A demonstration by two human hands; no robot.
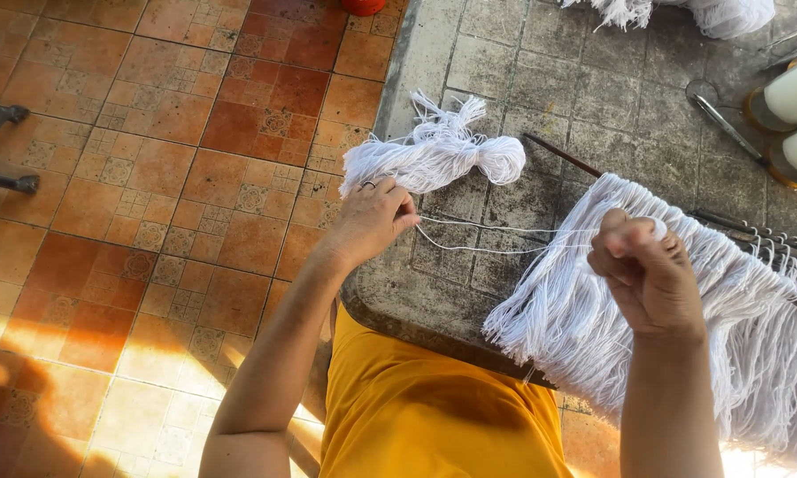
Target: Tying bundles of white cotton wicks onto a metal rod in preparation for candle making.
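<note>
Where the worn grey work surface (469, 292) meets the orange tiled floor (168, 159), two bare hands are seen joined by white strands (496, 241). The strands are pinched in the closed fingers of the left hand (373, 217) and run nearly level to the right hand (646, 265), which is fisted around their other end. A bundle of white yarn (438, 155) is laid just beyond the left hand, the nearer of the two, its long axis slanting up to the right. A white fringe (735, 327) is hung from a dark rod (565, 156) beneath the right hand. Two white spools (796, 119) are stood at the far right.
</note>
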